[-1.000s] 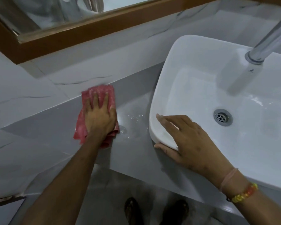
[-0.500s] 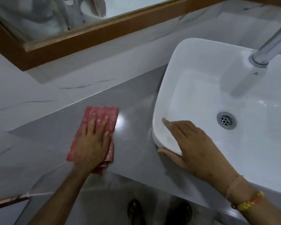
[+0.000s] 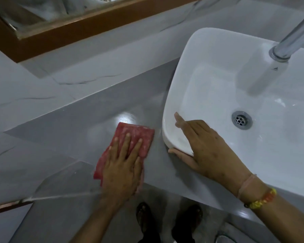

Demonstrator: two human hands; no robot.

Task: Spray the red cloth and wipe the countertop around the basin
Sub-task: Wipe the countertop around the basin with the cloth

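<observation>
The left hand lies flat on the red cloth, with the fingers stretched forward and a little apart, and it presses the cloth on the grey countertop. The cloth is folded in a long shape; its far edge is just beside the near left corner of the white basin, and its near end is close to the front edge of the countertop. A bright shine is on the countertop just behind the cloth. The right hand is open over the corner of the basin: the fingers lie close together along the rim, and the thumb is under the rim, against the outside wall, so the hand rests there and grips nothing else. On the right wrist there is a beaded bracelet in yellow and orange, and a thin pale band beside it. A chrome tap reaches over the basin, and the round metal drain is in its bottom. Behind the countertop a mirror with a wooden frame is on the marble wall. Below, two feet stand on the floor.
</observation>
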